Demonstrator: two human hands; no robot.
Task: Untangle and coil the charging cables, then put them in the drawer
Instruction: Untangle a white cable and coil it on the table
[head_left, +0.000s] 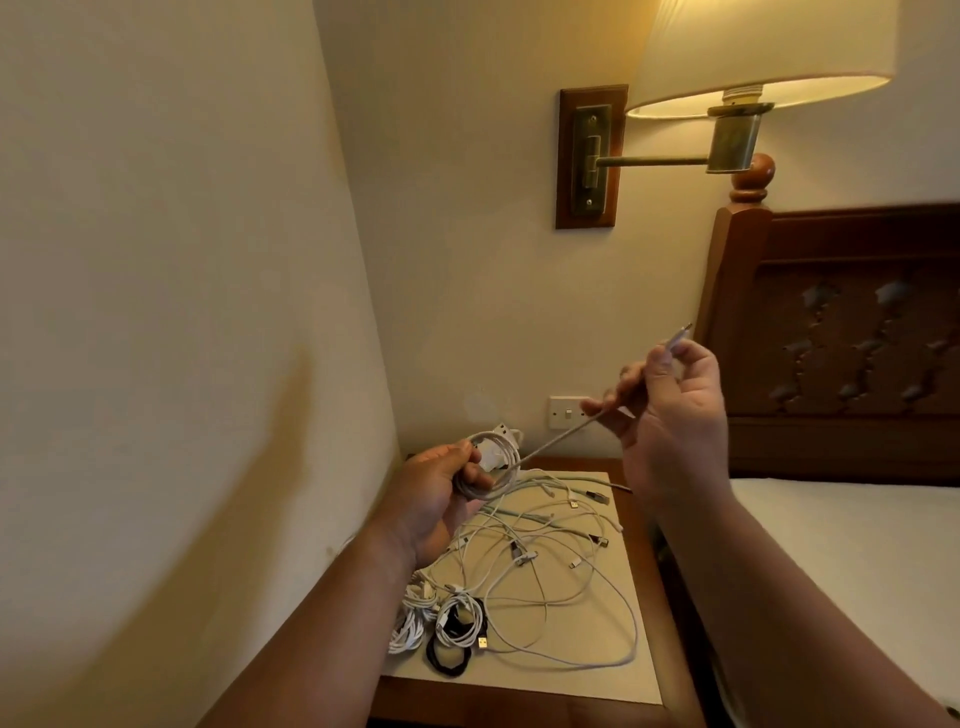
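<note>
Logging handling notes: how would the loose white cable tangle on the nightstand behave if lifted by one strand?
Probably floppy: the tangle lies in slack loops. Likely drags neighbouring strands along, since loops cross each other. Probably light, the cords being thin.

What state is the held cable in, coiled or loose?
Partly coiled: left hand grips loops of the cable; its straight tail runs to the pinching right hand.

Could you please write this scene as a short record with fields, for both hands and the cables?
left hand: holds a white coil
right hand: pinches the same cable's free end
cable between hands: runs straight
loose cables: tangled on the nightstand
coiled bundles: white and black, nightstand's near-left corner
drawer: not in view
</note>
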